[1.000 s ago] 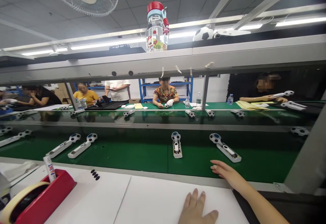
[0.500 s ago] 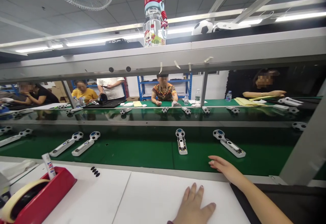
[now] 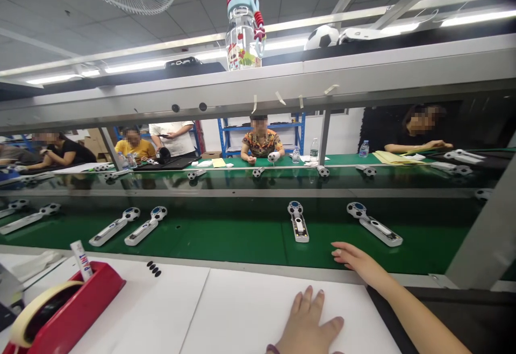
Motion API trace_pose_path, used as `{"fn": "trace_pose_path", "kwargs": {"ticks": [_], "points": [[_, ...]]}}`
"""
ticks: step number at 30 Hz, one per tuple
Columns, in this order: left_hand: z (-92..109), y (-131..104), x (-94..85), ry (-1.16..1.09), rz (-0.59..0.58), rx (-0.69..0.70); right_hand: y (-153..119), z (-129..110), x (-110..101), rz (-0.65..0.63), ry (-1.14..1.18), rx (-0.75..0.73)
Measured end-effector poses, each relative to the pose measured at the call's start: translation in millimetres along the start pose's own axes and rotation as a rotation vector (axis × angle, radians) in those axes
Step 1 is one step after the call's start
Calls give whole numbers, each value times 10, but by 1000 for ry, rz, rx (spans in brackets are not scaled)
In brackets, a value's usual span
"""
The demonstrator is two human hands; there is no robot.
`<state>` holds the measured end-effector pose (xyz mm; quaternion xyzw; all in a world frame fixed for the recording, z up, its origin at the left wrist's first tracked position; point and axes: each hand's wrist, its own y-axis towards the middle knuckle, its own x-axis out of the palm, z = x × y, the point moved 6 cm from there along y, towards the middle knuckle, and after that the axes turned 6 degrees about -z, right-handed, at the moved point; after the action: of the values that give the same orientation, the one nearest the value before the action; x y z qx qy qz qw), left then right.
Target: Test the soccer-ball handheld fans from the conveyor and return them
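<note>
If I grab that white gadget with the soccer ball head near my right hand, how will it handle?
The white gadget looks like hard plastic, so probably stiff and light. It lies flat on the green belt, so unlikely to roll. The round head may make it top-heavy in the right hand.

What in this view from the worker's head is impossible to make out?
- Left hand: the wrist is cut off by the bottom edge.
- Tape dispenser: its left end runs off the corner.
- Small label standing in it: print too small to read.
- Black dots on the white table: too small to identify.
- Right hand on the green belt: palm faces down, underside hidden.
</note>
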<state>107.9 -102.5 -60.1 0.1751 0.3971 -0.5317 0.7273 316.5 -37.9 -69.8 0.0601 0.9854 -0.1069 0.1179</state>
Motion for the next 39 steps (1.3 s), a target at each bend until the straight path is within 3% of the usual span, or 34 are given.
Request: {"fn": "trace_pose_path", "kwargs": {"ticks": [13,39], "points": [[48,-37,-41,13,15,2,-72,-87,30,34,-252,-32],[41,-34,-38,19,32,2,-102,-138,36,47,-252,-48]]}}
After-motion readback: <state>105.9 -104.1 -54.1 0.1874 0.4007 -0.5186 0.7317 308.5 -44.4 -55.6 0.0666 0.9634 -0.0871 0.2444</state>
